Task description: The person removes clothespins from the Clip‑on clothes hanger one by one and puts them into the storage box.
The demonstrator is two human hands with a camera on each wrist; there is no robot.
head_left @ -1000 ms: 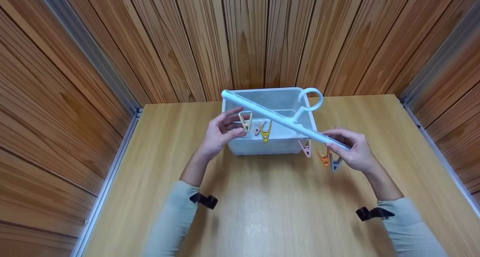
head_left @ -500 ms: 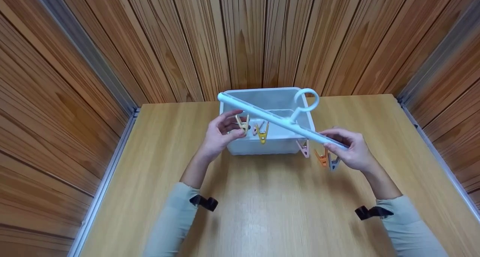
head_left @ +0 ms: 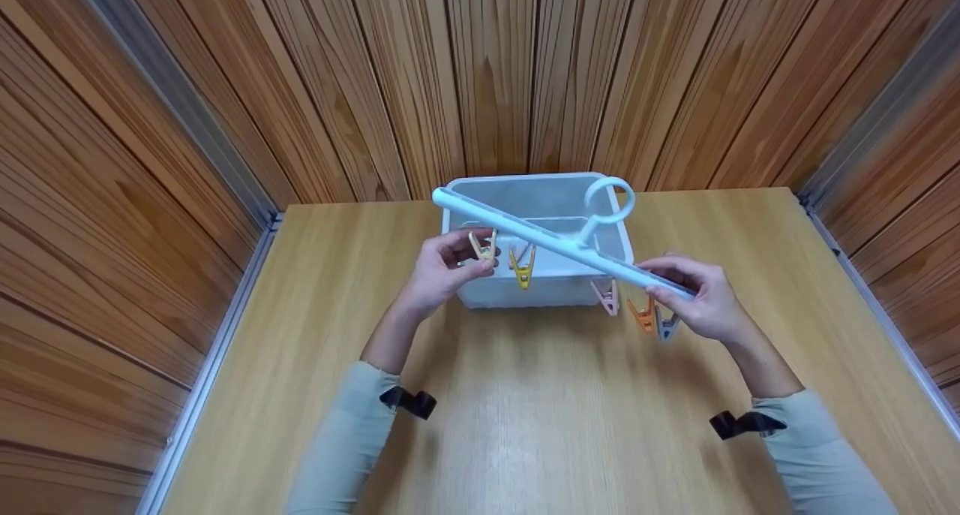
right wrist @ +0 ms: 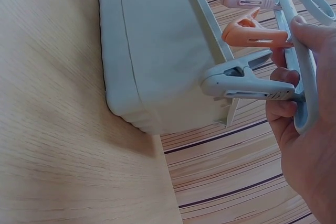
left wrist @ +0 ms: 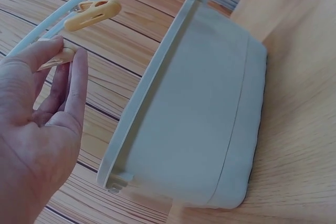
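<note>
One clip (left wrist: pixel 60 58) (cream) in left hand (head_left: pixel 445 270)

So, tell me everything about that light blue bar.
The light blue bar is long and straight, apparently smooth plastic, with a rounded left end. A stem near its middle carries a ring. Held aslant, it crosses in front of the white bin in the head view, its right end gripped by the right hand. A yellow clip, pink clip, orange clip and grey clip hang from it. Whether the cream clip in the left hand is attached is unclear.
</note>
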